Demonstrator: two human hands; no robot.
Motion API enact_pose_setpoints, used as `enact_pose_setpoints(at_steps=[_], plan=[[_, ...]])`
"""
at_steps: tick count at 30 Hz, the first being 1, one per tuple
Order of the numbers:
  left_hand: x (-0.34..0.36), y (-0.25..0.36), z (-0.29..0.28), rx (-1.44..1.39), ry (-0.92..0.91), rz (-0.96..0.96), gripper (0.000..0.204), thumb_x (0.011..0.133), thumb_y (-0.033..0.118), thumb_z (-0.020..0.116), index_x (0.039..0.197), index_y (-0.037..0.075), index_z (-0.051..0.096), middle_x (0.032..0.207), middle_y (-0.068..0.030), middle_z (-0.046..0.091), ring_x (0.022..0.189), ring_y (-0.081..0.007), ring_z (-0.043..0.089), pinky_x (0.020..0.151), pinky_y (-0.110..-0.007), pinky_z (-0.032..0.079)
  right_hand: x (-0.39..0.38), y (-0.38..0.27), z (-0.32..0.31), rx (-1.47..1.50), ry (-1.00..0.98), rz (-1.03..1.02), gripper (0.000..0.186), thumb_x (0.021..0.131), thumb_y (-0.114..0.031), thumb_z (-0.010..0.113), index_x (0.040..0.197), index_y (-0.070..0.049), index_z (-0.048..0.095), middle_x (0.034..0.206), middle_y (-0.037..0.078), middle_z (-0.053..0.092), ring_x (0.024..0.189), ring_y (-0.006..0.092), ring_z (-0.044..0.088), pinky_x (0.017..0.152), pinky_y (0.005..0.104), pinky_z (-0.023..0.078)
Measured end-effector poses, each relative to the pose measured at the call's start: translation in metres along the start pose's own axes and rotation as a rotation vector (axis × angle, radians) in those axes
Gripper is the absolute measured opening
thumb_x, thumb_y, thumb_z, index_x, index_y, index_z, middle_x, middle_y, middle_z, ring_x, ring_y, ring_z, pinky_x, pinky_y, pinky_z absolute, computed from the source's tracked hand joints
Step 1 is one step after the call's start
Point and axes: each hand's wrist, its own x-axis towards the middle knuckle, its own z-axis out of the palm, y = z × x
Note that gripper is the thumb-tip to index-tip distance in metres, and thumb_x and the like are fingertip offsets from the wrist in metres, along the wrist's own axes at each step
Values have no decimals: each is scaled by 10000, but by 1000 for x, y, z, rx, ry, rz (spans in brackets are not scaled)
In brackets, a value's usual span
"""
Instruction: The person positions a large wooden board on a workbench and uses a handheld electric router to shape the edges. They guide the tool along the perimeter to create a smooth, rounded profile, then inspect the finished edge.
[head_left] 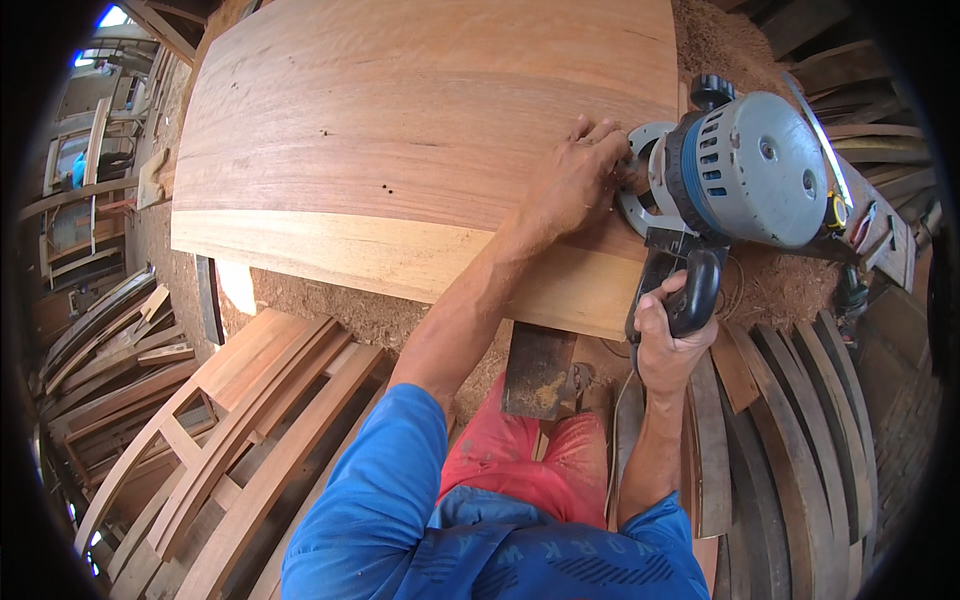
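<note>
A router (752, 170) with a grey motor housing, blue band and black knob lies tipped on its side at the right end of a broad wooden panel (420, 110). Around its black D-shaped handle (697, 293) my right hand (672, 335) is closed. My left hand (585, 175) reaches across the panel to the underside of the router's round base (632, 205). Its fingers are curled in at the base opening, where the bit would sit, and their tips are partly hidden. What they pinch there cannot be made out.
Curved wooden pieces (800, 430) stand stacked at the lower right; curved frames (250, 430) lie at the lower left. A tape measure (837, 210) and hand tools rest on a board (890, 240) at the right. Sawdust (350, 300) covers the ground. A dark support (537, 370) sits beneath the panel's near edge.
</note>
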Motion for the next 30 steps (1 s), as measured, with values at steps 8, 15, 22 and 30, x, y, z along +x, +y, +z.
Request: enact_pose_setpoints(at_steps=[8, 15, 22, 30], plan=[[6, -6, 4, 34, 20, 1, 179, 873, 10, 726, 1022, 36, 631, 1090, -128, 688, 1109, -425, 616, 942, -515, 514, 7, 1, 1, 30, -5, 13, 247, 951, -62, 733, 1165, -9, 622, 816, 12, 645, 689, 48, 563, 615, 240, 444], [11, -9, 6, 5, 28, 12, 166, 888, 33, 715, 1033, 44, 635, 1078, -121, 694, 1126, -373, 628, 1001, -497, 487, 13, 2, 0, 15, -7, -13, 238, 953, -79, 741, 1150, -9, 627, 827, 8, 642, 708, 57, 567, 634, 243, 455], [13, -6, 3, 73, 80, 68, 153, 928, 78, 704, 1063, 62, 635, 1194, -96, 680, 1194, -346, 622, 1112, -503, 413, 19, 2, 0, -18, 0, -4, 209, 940, -75, 741, 1110, -14, 637, 822, 7, 641, 719, 58, 566, 649, 241, 458], [12, -4, 7, 155, 111, 1, 160, 935, 123, 721, 1072, 87, 647, 1213, -118, 723, 1281, -353, 630, 1101, -504, 394, 25, 2, 3, 35, -8, -7, 233, 944, -39, 720, 1155, -21, 622, 823, 7, 647, 682, 40, 558, 616, 228, 448]])
